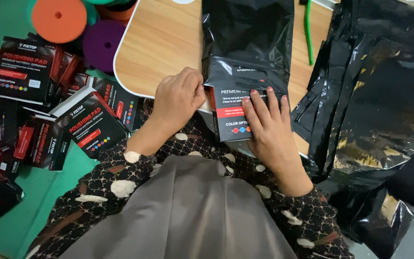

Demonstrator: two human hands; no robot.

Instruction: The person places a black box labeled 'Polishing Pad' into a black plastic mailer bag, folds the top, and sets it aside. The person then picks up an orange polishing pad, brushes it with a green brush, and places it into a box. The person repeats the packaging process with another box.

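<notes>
At the centre of the frame a glossy black pouch (247, 45) lies lengthwise on the light wooden surface (168, 38), and a black printed carton (235, 112) with a red band and coloured dots sits partly inside its open lower end, at the near edge of the surface. It looks to me like the carton is being slid into the pouch; finishing that would call for holding the pouch mouth steady while the carton is pushed further up. The left hand (178, 98) is curled nearly closed, its fingertips pinching the left lip of the pouch just beside the carton's corner. The right hand (269, 122) lies flat and open, fingers spread, pressing down on the carton's face without gripping it. On the left side of the frame a heap of matching cartons (58, 100) rests on a green floor, with orange and purple foam discs (80, 29) at upper left. A stack of empty black pouches (374, 96) fills the right side.
</notes>
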